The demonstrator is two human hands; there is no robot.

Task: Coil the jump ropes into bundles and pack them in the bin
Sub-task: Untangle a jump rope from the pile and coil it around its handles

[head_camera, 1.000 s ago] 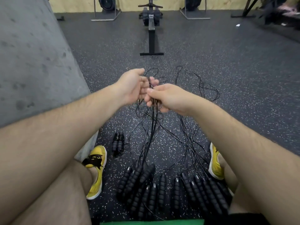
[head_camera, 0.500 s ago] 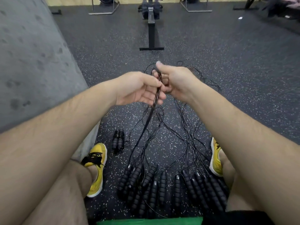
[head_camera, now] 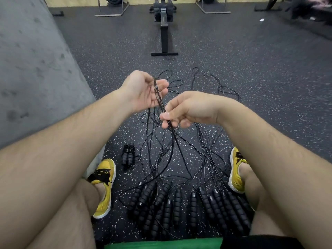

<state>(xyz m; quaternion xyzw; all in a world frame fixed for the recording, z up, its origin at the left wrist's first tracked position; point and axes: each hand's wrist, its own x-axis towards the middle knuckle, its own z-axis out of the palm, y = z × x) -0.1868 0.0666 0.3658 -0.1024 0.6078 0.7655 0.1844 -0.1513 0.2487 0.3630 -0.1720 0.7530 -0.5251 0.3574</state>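
Observation:
Several black jump ropes lie tangled on the speckled gym floor, their foam handles (head_camera: pixel 188 209) lined up between my feet. A doubled black cord (head_camera: pixel 159 99) runs between my hands above the tangle. My left hand (head_camera: pixel 145 90) holds the cord's upper loops, palm turned toward me, fingers curled round them. My right hand (head_camera: pixel 186 108) pinches the same cord lower down between thumb and fingers. One coiled rope bundle (head_camera: pixel 128 156) lies on the floor near my left foot. No bin is visible.
A grey padded block (head_camera: pixel 32 72) rises on the left. A rowing machine (head_camera: pixel 164 29) stands ahead, with rack frames along the far wall. My yellow shoes (head_camera: pixel 105 186) flank the handles. A green edge (head_camera: pixel 161 244) shows at the bottom.
My right hand came down from above the left hand to below it, sliding along the cord. My left hand rose slightly and turned palm toward me.

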